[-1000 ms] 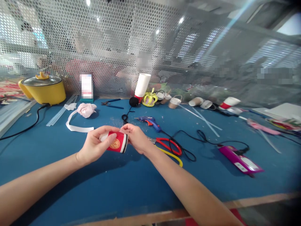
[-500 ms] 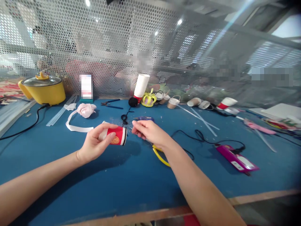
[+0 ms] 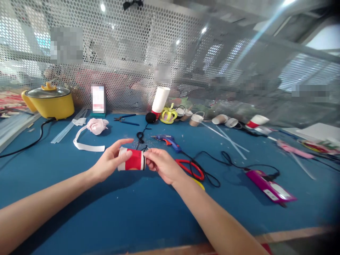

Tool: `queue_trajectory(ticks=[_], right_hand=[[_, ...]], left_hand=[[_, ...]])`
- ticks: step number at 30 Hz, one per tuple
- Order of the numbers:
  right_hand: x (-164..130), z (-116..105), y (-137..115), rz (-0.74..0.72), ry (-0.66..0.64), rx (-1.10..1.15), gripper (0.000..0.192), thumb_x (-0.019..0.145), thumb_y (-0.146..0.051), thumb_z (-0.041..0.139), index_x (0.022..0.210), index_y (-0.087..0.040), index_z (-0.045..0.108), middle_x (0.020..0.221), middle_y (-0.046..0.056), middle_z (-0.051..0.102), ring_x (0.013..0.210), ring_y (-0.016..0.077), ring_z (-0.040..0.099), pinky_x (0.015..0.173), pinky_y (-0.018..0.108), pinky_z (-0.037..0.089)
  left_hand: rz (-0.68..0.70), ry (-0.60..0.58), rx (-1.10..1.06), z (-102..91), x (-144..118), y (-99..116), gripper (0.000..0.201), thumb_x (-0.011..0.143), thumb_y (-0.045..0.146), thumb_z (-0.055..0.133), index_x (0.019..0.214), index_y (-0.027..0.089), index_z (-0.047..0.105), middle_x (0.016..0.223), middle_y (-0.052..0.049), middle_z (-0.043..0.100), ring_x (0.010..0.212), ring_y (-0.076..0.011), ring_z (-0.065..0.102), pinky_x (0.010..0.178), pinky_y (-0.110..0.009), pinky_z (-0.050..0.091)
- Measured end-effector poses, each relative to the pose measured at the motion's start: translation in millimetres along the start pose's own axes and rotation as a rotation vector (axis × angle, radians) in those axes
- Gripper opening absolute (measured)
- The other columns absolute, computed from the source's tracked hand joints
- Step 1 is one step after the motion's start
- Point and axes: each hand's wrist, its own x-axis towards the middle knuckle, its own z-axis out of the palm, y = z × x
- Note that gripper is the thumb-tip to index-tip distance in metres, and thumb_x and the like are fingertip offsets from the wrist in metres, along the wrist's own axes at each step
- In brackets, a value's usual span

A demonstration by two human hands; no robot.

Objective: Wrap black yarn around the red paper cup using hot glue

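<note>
My left hand (image 3: 110,161) holds a red and white paper cup (image 3: 134,160) on its side, thumb across the front and index finger lifted off. A black band of yarn rings the cup's right end. Against that end, my right hand (image 3: 159,161) pinches with thumb and fingers at the black yarn (image 3: 145,148); the fingertips partly hide it. Behind the cup, loose yarn leads back toward a black yarn ball (image 3: 151,117). A blue glue gun (image 3: 167,140) lies just beyond my right hand. Red-and-yellow-handled scissors (image 3: 195,170) lie partly under my right forearm.
A purple power strip (image 3: 269,186) with black cords lies at right. Pliers (image 3: 126,119), a white fabric rose (image 3: 97,126) and a yellow pot (image 3: 50,102) are at left. Stacked cups (image 3: 160,99), a yellow crown-shaped basket (image 3: 168,115) and small buckets (image 3: 196,119) line the mesh panel.
My right hand has moved down and left from beside the cup to touch its banded end. The cup has turned in my left hand, and my left index finger has lifted.
</note>
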Motion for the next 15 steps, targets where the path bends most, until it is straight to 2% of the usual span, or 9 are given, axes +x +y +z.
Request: queue_trajectory(ticks=[3, 6, 8, 12, 15], right_hand=[[-2, 0, 4, -0.113, -0.019, -0.246, 0.021, 0.071, -0.035, 0.059, 0.062, -0.017, 0.050, 0.054, -0.004, 0.049, 0.049, 0.0079, 0.043, 0.046, 0.021, 0.031], [-2, -2, 4, -0.275, 0.066, -0.404, 0.018, 0.075, -0.036, 0.056, 0.072, -0.018, 0.054, 0.067, 0.000, 0.056, 0.063, 0.0128, 0.050, 0.059, 0.026, 0.040], [-2, -2, 3, -0.330, 0.076, -0.451, 0.017, 0.080, -0.035, 0.052, 0.078, -0.019, 0.058, 0.078, 0.002, 0.060, 0.075, 0.0158, 0.054, 0.070, 0.029, 0.042], [1, 4, -2, -0.351, -0.051, -0.429, 0.026, 0.088, -0.032, 0.040, 0.087, -0.019, 0.063, 0.092, 0.005, 0.063, 0.093, 0.0184, 0.055, 0.084, 0.033, 0.040], [7, 9, -9, -0.328, -0.130, -0.393, 0.028, 0.087, -0.033, 0.041, 0.091, -0.018, 0.064, 0.091, 0.004, 0.064, 0.092, 0.0184, 0.056, 0.084, 0.033, 0.040]], left_hand=[[-0.111, 0.061, -0.138, 0.3, 3, -1, 0.041, 0.073, 0.036, 0.064, 0.108, 0.017, 0.055, 0.069, 0.001, 0.064, 0.056, -0.0098, 0.058, 0.054, -0.020, 0.047], [-0.091, 0.099, -0.127, 0.5, 3, -1, 0.035, 0.071, 0.034, 0.067, 0.100, 0.016, 0.060, 0.065, 0.002, 0.062, 0.052, -0.0082, 0.055, 0.052, -0.018, 0.044], [-0.059, 0.099, -0.089, 1.0, 2, 0, 0.032, 0.071, 0.033, 0.066, 0.098, 0.016, 0.062, 0.066, 0.001, 0.063, 0.052, -0.0083, 0.054, 0.052, -0.019, 0.044], [0.006, 0.043, -0.030, 1.8, 1, 0, 0.024, 0.074, 0.030, 0.063, 0.093, 0.017, 0.064, 0.079, -0.002, 0.066, 0.065, -0.0107, 0.058, 0.060, -0.020, 0.046], [0.033, 0.017, -0.016, 0.7, 1, -1, 0.018, 0.076, 0.028, 0.061, 0.089, 0.016, 0.064, 0.085, -0.003, 0.065, 0.072, -0.0107, 0.057, 0.066, -0.020, 0.045]])
